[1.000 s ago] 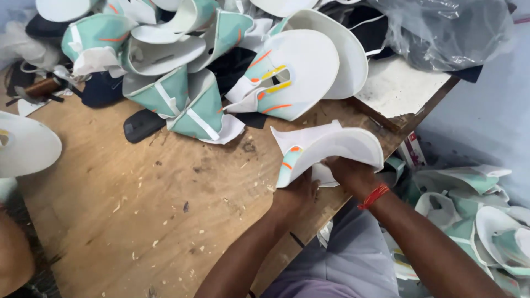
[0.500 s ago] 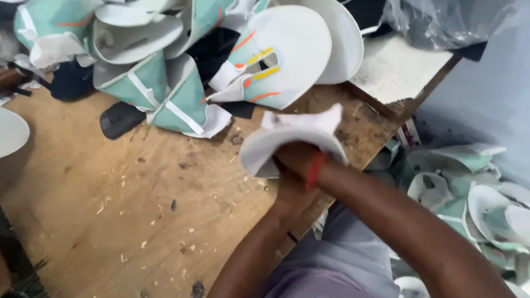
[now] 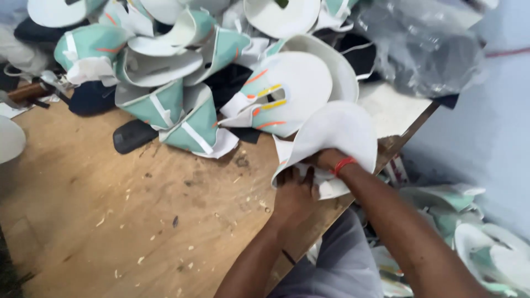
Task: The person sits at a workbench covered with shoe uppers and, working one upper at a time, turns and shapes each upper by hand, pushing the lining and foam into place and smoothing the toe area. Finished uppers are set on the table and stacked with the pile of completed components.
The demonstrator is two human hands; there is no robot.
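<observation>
A white curved shoe-upper piece with small orange and green marks at its left edge is held at the right edge of the wooden table. My left hand presses on its lower part against the table edge. My right hand, with a red band on the wrist, is tucked under the piece and grips it; its fingers are mostly hidden by the white material.
A heap of white and mint-green shoe uppers covers the back of the table. A dark flat object lies by the heap. Crumpled clear plastic sits at the back right. More uppers lie on the floor to the right.
The white piece has been turned and bent over: its open inner side faced me before, now its rounded back covers my right hand. Both hands stayed at the table's edge.
</observation>
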